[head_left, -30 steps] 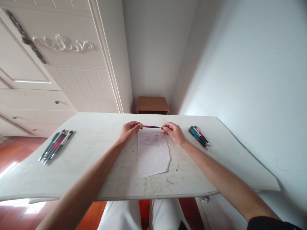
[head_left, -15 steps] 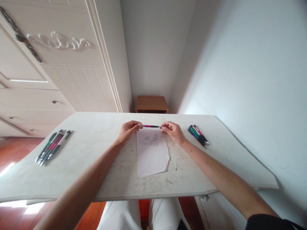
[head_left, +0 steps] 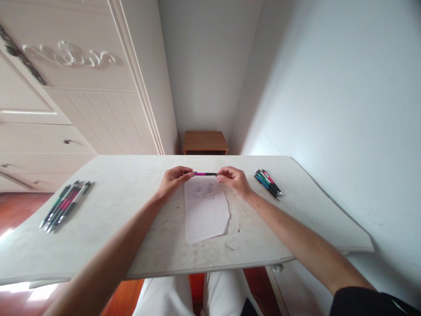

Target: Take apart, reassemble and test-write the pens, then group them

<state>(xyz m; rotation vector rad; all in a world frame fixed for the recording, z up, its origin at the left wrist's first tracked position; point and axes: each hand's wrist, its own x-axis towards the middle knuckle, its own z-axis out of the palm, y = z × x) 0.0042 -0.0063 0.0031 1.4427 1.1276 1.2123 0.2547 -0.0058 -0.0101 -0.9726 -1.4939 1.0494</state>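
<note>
A magenta and black pen lies level between my two hands, above the far end of the paper. My left hand pinches its left end, where a dark clip shows by the fingers. The fingertips of my right hand close on the pen's other end, so that tip is mostly hidden. Below the pen, a torn sheet of lined paper rests on the white table, with dense scribbles across its upper part.
Several pens lie side by side at the table's left. Another group of pens lies to the right of my right hand. The white table stands against a wall at right. Behind it is a small wooden stand; a white cabinet rises at left.
The view has shifted slightly, so everything sits a little further left. Both hands still hold the pen; its clip now shows near my left fingers.
</note>
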